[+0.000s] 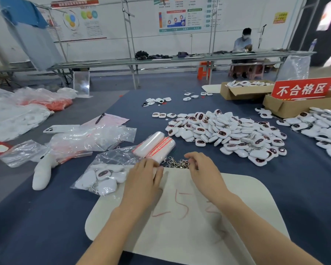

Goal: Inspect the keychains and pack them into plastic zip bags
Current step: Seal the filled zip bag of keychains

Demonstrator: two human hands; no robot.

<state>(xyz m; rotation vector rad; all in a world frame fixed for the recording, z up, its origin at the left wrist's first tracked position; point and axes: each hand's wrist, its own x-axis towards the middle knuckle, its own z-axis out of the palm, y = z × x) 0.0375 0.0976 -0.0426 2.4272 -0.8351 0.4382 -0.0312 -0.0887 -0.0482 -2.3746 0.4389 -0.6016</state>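
Filled zip bag (101,178): lies on the tabletop (46,217) just left of our white mat (256,194), with several white keychains inside.
Roll of zip bags (155,146): lies just beyond the mat's far left corner, touching the filled bag's far end. We judge the next empty bag comes from here, so we should peel off one only.
Left hand (143,178): palm down at the mat's far left edge, fingers nearly straight and pointing away from us. It grips nothing we can see, though something pale shows under the thumb.
Metal clasps (178,163): a small tangle at the mat's far edge, between the hands.
Right hand (201,169): palm down, fingers bent onto the clasps; we cannot tell whether they pinch one. We should draw one keychain free of the tangle and check both faces before bagging it.
Keychain pile (227,134): loose on the tabletop farther right, beyond the mat; we judge these are waiting for inspection.
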